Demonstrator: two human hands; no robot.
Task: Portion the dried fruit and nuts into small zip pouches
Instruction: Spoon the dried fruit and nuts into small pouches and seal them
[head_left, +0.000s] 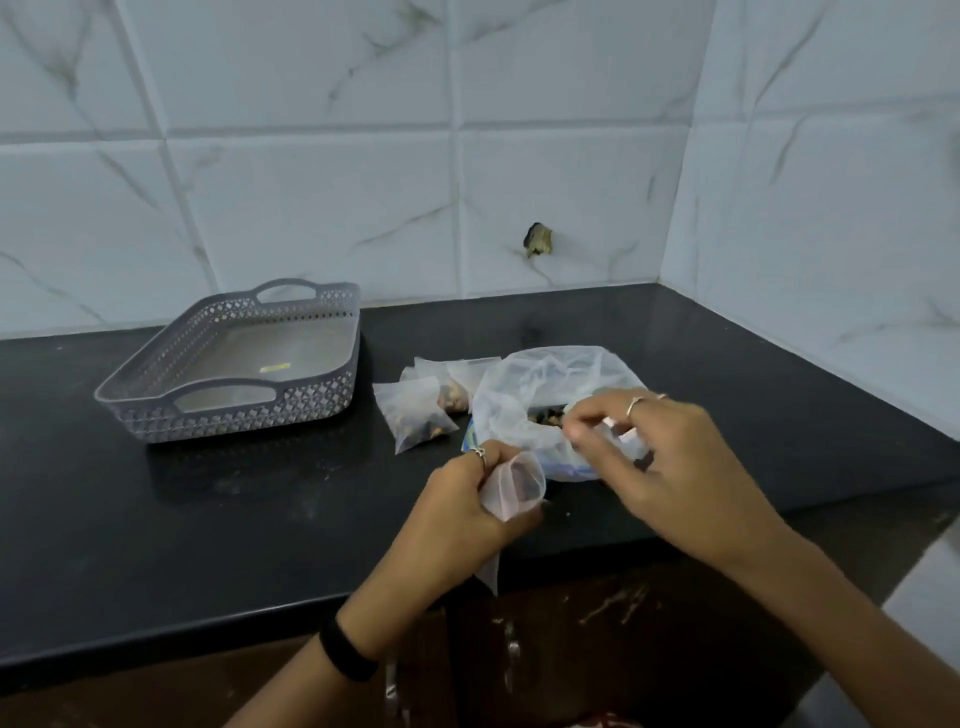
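My left hand (457, 512) grips a small clear zip pouch (517, 483) with its mouth held open toward the right; a few dark pieces show inside. My right hand (660, 457) hovers at the mouth of a large clear plastic bag (540, 384) of dried fruit and nuts, its fingertips pinched together; what they hold is blurred. The dark mix (545, 415) shows through the bag's opening. Filled small pouches (415, 415) lie on the counter just left of the big bag.
A grey lattice basket (234, 415) with handles stands at the left on the black counter (208, 519), holding nothing I can see. White marble tiles form the back wall and the right corner. The counter's front edge runs below my wrists.
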